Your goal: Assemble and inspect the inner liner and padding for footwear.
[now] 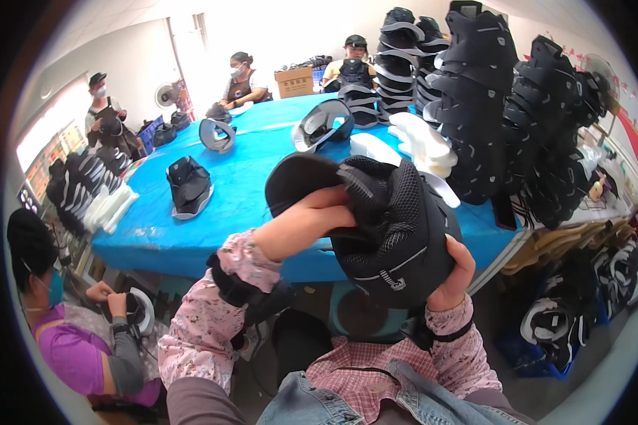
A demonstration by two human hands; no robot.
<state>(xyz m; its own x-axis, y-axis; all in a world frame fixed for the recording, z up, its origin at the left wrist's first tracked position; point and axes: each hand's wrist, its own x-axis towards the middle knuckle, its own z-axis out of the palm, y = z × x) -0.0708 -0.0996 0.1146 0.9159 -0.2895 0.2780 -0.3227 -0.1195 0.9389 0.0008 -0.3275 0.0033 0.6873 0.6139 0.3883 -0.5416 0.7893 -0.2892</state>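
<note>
Raised in front of me, above the table's near edge, is a black padded piece [397, 258] with mesh panels, a thin pale trim line and a small emblem. Its exact kind is not clear. A rounded black flap [290, 177] stands out from its upper left side. My left hand [312, 212] reaches into the folds at its opening, and the fingers are hidden there. Around the lower right side, my right hand [454, 275] grips the piece, the thumb lying on the outside.
On the blue-covered table [255, 177] lie similar black pieces [189, 185] with grey rims. Tall black stacks [475, 106] and white moulded parts [424, 145] stand at the right. A co-worker in purple [74, 350] sits close on my left. A blue crate [546, 365] holds more pieces below right.
</note>
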